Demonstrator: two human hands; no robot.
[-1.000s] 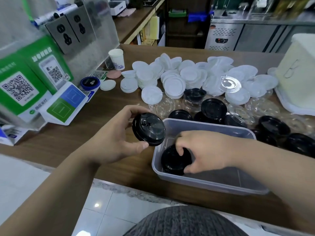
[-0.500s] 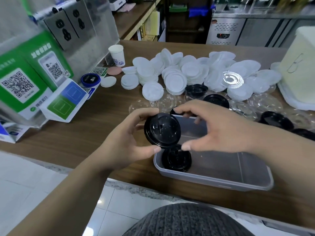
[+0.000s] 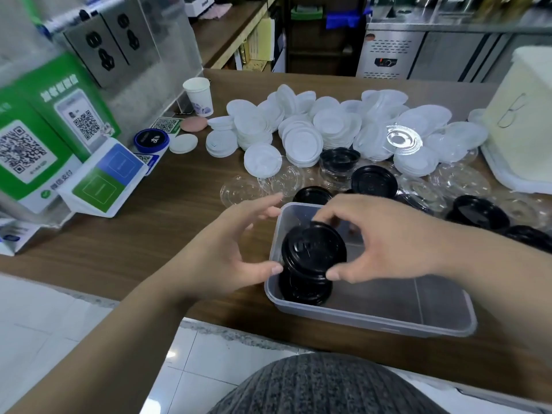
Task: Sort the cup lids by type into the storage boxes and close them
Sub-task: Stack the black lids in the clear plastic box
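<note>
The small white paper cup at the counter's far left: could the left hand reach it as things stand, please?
Probably yes. The left hand only touches the black plastic lid that the right hand pinches, and bare wooden counter lies between it and the white paper cup.

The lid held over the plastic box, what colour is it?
The lid is glossy black. The head view, the only one here, shows it clearly.

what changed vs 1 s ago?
The black lid moved right, from beside the storage box to above the lid stack inside it. The right hand left that stack and now pinches the lid; the left hand has opened its fingers off it, thumb at its rim. Box and lid piles unchanged.
</note>
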